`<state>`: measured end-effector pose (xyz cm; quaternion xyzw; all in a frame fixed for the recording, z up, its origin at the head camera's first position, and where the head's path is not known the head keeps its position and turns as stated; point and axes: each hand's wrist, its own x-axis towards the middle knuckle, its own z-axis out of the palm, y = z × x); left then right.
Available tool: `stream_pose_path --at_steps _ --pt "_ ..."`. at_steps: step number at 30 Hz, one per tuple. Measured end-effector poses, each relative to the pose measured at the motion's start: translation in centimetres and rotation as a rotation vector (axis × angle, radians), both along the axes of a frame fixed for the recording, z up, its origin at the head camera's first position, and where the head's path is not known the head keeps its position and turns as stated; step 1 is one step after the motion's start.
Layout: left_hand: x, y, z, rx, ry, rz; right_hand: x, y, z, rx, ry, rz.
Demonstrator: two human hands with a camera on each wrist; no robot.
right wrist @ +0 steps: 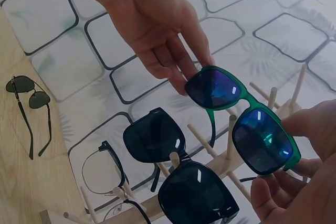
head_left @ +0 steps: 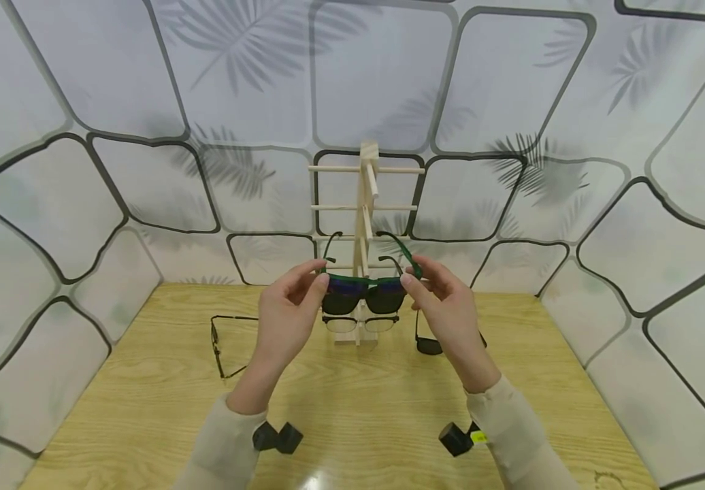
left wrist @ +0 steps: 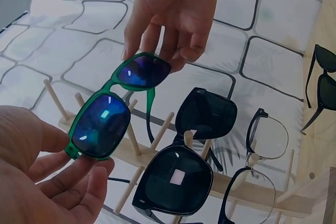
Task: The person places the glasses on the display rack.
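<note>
Both hands hold a pair of green-framed sunglasses (left wrist: pixel 102 124) with mirrored blue-purple lenses, one hand at each end. My left hand (head_left: pixel 285 316) pinches one hinge corner between thumb and fingers; my right hand (head_left: pixel 447 306) pinches the other. The temples are unfolded and point away toward a wooden display rack (head_left: pixel 369 155) with several pegs. Just below the green pair, black sunglasses (right wrist: pixel 197 195) with large dark lenses sit on the rack. Lower on it hangs a pair of half-rim glasses (left wrist: pixel 273 137) with clear lenses.
Thin-framed glasses (head_left: pixel 215 337) lie on the wood-grain table (head_left: pixel 352 408) to the left. Dark sunglasses (head_left: pixel 429 346) lie to the right, partly hidden by my right hand. Patterned fabric walls (head_left: pixel 383 75) enclose the back and both sides.
</note>
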<state>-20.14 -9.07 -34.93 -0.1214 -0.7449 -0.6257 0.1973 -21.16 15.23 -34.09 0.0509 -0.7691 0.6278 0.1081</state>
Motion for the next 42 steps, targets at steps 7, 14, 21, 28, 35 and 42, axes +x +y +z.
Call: stream_pose_path --at_steps 7,14,21,28,35,42 --pt "-0.8 -0.1 0.0 -0.001 -0.011 0.01 -0.5 -0.2 -0.1 -0.01 -0.014 -0.007" --pt "-1.5 -0.4 0.3 -0.002 -0.035 -0.013 -0.9 -0.2 0.1 0.013 -0.032 -0.018" --pt "-2.2 -0.8 0.1 -0.001 -0.056 -0.028 -1.5 -0.4 -0.1 -0.011 -0.024 -0.003" --pt "-2.8 -1.0 0.0 -0.005 -0.087 -0.034 -2.0 -0.4 -0.3 -0.004 -0.033 0.01" --pt "-3.1 -1.1 -0.1 -0.006 -0.108 -0.037 -2.4 -0.4 -0.5 0.017 -0.034 -0.001" --pt "-3.4 -1.1 0.0 -0.007 -0.111 -0.038 -2.7 -0.3 -0.5 0.022 -0.022 0.003"
